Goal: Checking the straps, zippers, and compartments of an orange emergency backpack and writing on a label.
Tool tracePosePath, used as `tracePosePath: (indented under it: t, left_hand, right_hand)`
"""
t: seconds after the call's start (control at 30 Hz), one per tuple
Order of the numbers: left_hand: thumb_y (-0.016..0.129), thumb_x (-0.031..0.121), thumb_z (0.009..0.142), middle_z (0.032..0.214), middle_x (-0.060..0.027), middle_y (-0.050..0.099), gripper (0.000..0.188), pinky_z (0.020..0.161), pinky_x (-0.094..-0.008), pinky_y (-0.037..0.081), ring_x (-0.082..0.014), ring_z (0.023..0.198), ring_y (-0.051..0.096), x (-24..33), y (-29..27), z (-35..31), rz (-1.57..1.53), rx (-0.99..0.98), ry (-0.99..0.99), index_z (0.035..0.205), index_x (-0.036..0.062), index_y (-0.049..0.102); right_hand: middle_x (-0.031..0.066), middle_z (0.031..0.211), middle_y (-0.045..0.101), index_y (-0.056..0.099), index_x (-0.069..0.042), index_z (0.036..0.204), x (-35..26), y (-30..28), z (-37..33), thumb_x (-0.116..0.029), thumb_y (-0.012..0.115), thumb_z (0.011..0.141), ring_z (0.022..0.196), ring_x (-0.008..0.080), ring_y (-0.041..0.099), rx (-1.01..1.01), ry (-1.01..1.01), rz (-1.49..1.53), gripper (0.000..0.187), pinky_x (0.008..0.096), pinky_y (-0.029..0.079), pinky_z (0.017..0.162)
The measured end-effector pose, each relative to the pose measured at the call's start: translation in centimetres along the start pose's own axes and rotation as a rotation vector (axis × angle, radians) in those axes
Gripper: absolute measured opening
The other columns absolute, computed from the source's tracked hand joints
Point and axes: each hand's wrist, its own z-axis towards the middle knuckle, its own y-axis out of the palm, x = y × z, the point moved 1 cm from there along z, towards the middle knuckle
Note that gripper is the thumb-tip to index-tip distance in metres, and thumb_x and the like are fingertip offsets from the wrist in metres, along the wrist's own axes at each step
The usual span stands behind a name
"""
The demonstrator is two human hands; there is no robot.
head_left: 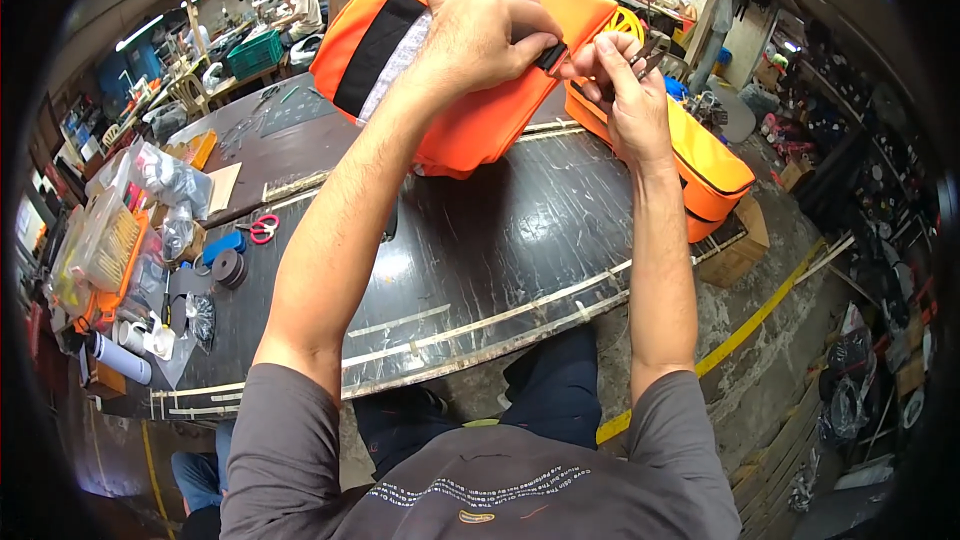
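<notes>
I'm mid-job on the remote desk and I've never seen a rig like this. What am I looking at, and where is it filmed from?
There's no machine here: a person works with a bare left hand and right hand. The single picture comes from a fisheye camera on the person's head, looking down, so straight edges bend near the rim. Picture left is the person's left.

The left hand grips an orange bag by its edge. The right hand, close beside it, holds a small dark tool; I can't tell what kind.

On the dark tabletop, toward the left, lie red-handled scissors and a dark roll. A second bag, yellow-topped, is at the right.
</notes>
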Motion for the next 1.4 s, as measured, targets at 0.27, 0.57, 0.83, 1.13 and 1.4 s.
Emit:
tracePosePath:
  t: [0.27,0.57,0.83,1.13,1.4]
  left_hand:
    - [0.077,0.023,0.097,0.111,0.0013,0.078,0.014,0.124,-0.0839,0.002,-0.0286,0.145,0.059,-0.8,1.0,-0.2,-0.019,0.090,0.053,0.109,0.0214,0.083]
    - [0.075,0.024,0.090,0.101,0.0035,0.075,0.020,0.126,-0.0807,-0.002,-0.0253,0.136,0.063,-0.7,0.2,-0.3,-0.187,0.066,0.050,0.107,0.0253,0.086]
    - [0.084,0.021,0.093,0.110,0.0030,0.073,0.010,0.126,-0.0715,0.010,-0.0227,0.136,0.063,-1.1,-0.1,-0.2,-0.142,0.044,0.083,0.102,0.0202,0.081]
    - [0.076,0.016,0.099,0.106,-0.0034,0.066,0.008,0.124,-0.0618,0.021,-0.0252,0.123,0.064,-2.2,0.5,-0.5,-0.086,0.170,0.177,0.105,0.0132,0.073]
    - [0.068,0.016,0.106,0.114,-0.0057,0.071,0.006,0.126,-0.0605,0.019,-0.0262,0.125,0.065,-2.6,0.7,-0.7,-0.126,0.132,0.139,0.106,0.0108,0.072]
  right_hand:
    - [-0.0056,0.083,0.057,0.066,-0.001,0.121,-1.9,0.3,-1.0,-0.032,0.076,0.108,0.072,0.0043,0.046,0.106,-0.029,-0.443,0.035,0.0256,0.040,0.063]
    - [-0.0101,0.083,0.043,0.067,0.001,0.126,-0.7,0.8,-0.5,-0.015,0.082,0.102,0.073,0.0031,0.041,0.004,0.021,-0.559,0.032,0.0211,0.042,0.068]
    - [-0.0067,0.091,0.052,0.062,0.001,0.133,1.4,0.8,0.4,-0.016,0.078,0.105,0.080,0.0043,0.048,-0.054,-0.027,-0.439,0.037,0.0225,0.050,0.077]
    - [0.0192,0.105,0.076,0.063,0.000,0.125,-4.0,2.4,-1.1,-0.033,0.075,0.107,0.099,0.0336,0.076,0.099,-0.165,-0.945,0.039,0.0465,0.058,0.091]
    - [0.0192,0.098,0.077,0.071,-0.001,0.109,-6.7,5.1,-1.5,-0.030,0.080,0.102,0.093,0.0396,0.076,0.036,-0.344,-1.216,0.031,0.0486,0.059,0.084]
